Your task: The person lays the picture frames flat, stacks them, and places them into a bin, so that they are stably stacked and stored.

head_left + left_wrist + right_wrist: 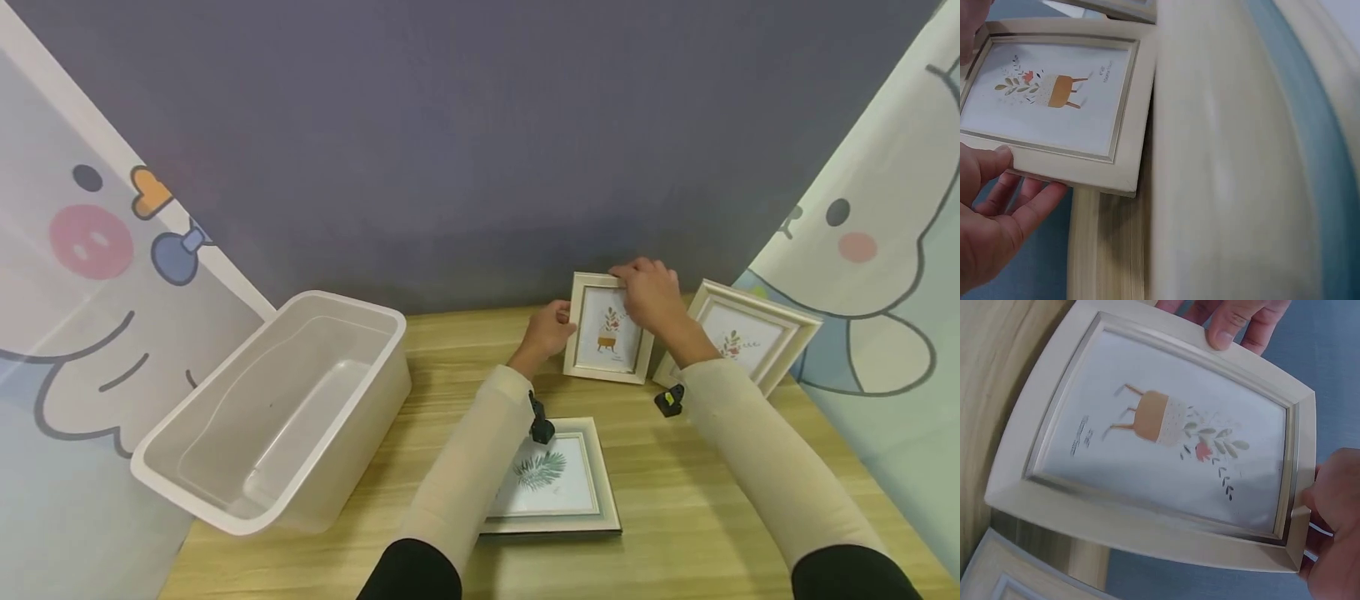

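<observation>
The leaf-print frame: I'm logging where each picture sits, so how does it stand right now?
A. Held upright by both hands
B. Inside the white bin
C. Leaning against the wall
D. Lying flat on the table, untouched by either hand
D: the leaf-print frame lies flat on the table below the forearms, while the left hand and right hand grip the upright potted-plant frame further back.

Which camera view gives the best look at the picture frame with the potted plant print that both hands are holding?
The right wrist view: the potted plant frame fills it, all four edges visible. The left wrist view crops its far side, showing the left hand at one edge. The head view shows it small, partly behind the right hand.
</observation>
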`<state>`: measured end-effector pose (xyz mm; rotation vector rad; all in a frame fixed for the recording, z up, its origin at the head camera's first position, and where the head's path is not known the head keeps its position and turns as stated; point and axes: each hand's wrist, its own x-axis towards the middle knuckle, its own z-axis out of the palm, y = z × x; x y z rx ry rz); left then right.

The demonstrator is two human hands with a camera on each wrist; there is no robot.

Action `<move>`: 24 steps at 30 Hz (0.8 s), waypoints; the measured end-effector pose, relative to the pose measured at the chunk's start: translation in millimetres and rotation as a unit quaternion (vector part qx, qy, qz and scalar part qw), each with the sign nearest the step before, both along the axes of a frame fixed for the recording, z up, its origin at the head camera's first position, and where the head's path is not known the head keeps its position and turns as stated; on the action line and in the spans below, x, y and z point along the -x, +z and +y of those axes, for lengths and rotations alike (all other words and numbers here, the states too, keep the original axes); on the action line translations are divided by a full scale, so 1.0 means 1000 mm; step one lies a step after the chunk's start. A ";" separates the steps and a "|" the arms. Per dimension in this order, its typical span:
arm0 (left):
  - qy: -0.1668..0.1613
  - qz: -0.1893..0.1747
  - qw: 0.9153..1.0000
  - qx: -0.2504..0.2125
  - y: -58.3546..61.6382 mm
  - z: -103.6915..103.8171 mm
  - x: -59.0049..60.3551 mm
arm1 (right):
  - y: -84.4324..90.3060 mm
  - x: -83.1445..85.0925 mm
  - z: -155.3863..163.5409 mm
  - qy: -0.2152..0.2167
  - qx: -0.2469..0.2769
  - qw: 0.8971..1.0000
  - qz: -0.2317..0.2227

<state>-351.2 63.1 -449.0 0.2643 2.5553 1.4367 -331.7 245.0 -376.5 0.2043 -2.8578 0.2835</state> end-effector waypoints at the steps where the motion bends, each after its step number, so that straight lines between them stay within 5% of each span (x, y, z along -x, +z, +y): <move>1: -0.005 -0.001 1.000 -0.002 0.000 0.000 -0.001 | 0.001 -0.001 0.001 0.001 -0.003 1.000 -0.003; 15: -0.042 0.019 0.999 -0.015 0.014 -0.003 -0.003 | 0.013 -0.007 0.007 0.015 -0.022 0.999 0.045; 24: -0.057 0.019 0.996 -0.068 0.025 -0.006 -0.005 | 0.022 -0.008 0.007 0.017 -0.019 0.996 0.086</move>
